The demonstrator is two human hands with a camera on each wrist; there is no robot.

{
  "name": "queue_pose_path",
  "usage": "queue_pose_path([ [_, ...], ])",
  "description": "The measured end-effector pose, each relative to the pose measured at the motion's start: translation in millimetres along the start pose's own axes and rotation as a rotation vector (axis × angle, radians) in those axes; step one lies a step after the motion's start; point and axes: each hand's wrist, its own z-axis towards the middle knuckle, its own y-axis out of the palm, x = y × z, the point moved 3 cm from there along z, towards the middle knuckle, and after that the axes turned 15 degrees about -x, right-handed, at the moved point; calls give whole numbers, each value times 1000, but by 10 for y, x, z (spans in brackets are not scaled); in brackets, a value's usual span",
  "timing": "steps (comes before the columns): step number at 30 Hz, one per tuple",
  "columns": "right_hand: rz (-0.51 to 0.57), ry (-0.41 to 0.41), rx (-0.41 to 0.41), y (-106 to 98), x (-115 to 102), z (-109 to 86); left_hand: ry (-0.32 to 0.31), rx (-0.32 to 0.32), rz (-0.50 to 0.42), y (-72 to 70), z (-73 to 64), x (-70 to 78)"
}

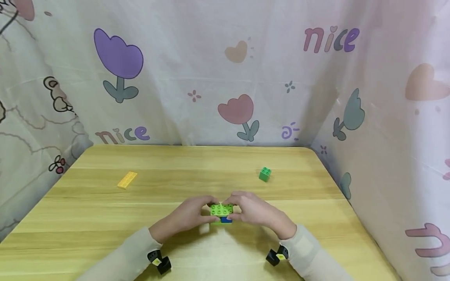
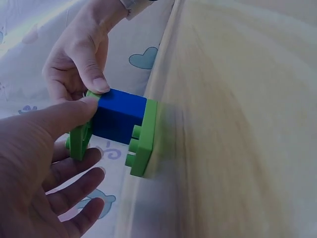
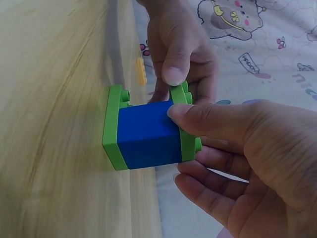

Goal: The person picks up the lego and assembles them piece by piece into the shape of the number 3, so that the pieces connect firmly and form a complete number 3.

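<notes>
On the table in front of me stands a stack of toy building blocks. A light green plate (image 3: 113,131) forms its base, with a blue brick (image 3: 148,135) on one end. A second light green plate (image 1: 221,210) lies across the top of the blue brick, its other end overhanging the base. My left hand (image 1: 190,214) pinches the overhanging end of that top plate between thumb and fingers. My right hand (image 1: 256,210) pinches the same plate at the blue brick's end, thumb at the seam with the brick.
Farther back on the wooden table (image 1: 197,164) are a yellow plate (image 1: 127,180) to the left and a small green brick (image 1: 265,174) to the right. A printed curtain (image 1: 175,58) hangs behind and along both sides.
</notes>
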Motion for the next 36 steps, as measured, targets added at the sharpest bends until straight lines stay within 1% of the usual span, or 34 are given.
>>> queue_pose_path([
  [3, -13, 0, 6, -10, -2, 6, 3, 14, 37, -28, 0, 17],
  [5, -20, 7, 6, -13, -7, -1, 1, 10, 43, -31, 6, 22],
  [9, -26, 17, 4, -18, -13, -2, 1, -1, 44, -38, 7, 27],
  [16, 6, 5, -5, 35, -19, 14, 20, 13, 33, 1, -19, 2],
  [20, -42, 1, 3, 19, -23, 0, 19, 15, 32, -12, -7, 19],
  [23, -73, 1, -7, 23, -12, -12, 12, 8, 36, -13, -11, 32],
  [27, -52, 6, -27, 23, 15, -32, 2, 5, 49, -11, -24, 36],
  [30, -47, 33, -11, -21, 54, -50, 4, 18, 53, -22, -16, 38],
  [33, -59, 84, 18, -87, 121, -72, 7, 22, 53, -32, -5, 38],
  [36, -80, 146, 65, -148, 220, -98, -2, 10, 53, -41, 2, 39],
])
